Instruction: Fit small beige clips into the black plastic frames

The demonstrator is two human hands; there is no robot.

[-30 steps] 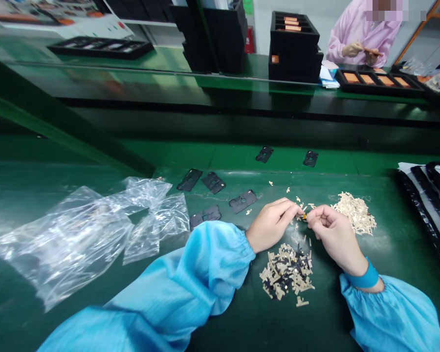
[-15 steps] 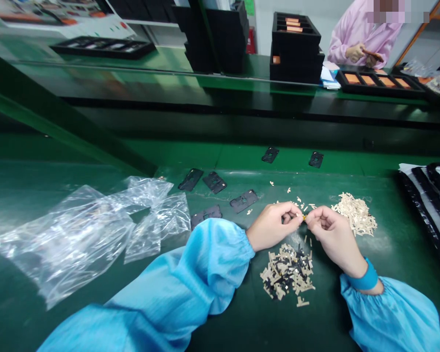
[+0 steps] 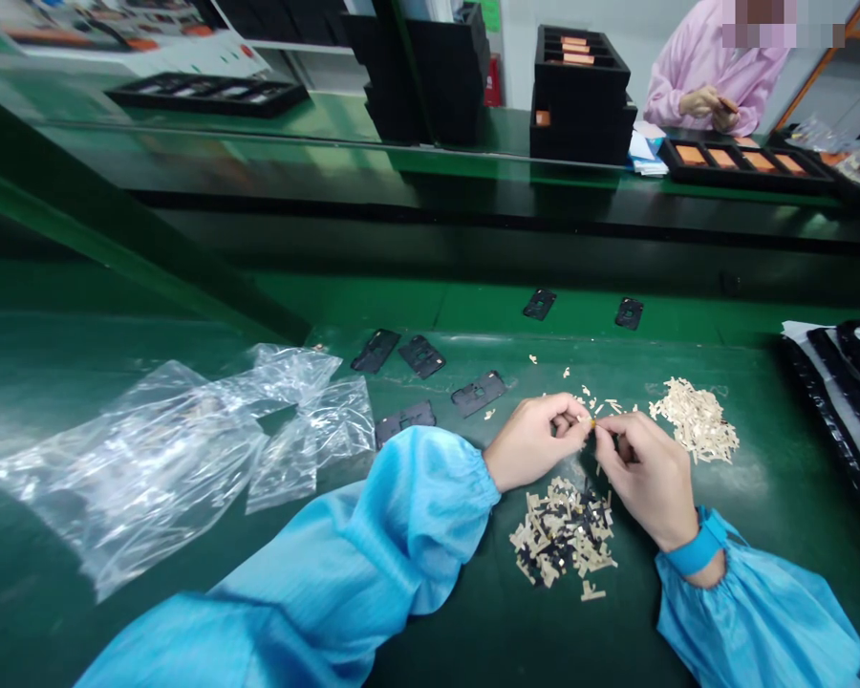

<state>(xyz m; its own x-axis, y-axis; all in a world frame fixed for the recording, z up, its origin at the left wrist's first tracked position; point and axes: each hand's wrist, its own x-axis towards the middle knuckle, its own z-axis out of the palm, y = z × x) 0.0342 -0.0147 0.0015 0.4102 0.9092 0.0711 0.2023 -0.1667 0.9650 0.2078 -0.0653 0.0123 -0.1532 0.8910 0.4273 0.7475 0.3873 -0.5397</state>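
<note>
Between thumb and forefinger, my left hand (image 3: 541,435) pinches a small yellowish piece (image 3: 593,423), too tiny to make out in detail. My right hand (image 3: 652,473) is closed in a pinch at the other side of that piece, its fingertips almost meeting the left ones. Just below both hands lies a pile of small beige, black and silvery parts (image 3: 565,533). Beyond the right hand sits a heap of pale beige slips (image 3: 698,420), with several loose slips (image 3: 586,392) scattered behind the fingertips.
Several flat black plates (image 3: 479,393) lie left of and beyond my hands. Crumpled clear plastic bags (image 3: 179,459) spread at left. Black-and-white packaging (image 3: 842,411) stands at the right edge. Across a ledge are stacked black trays (image 3: 580,119) and a person in pink (image 3: 717,76).
My right hand has turned and its wrist has shifted slightly toward me and left, with the fingertips staying at the small piece. My left hand has hardly moved.
</note>
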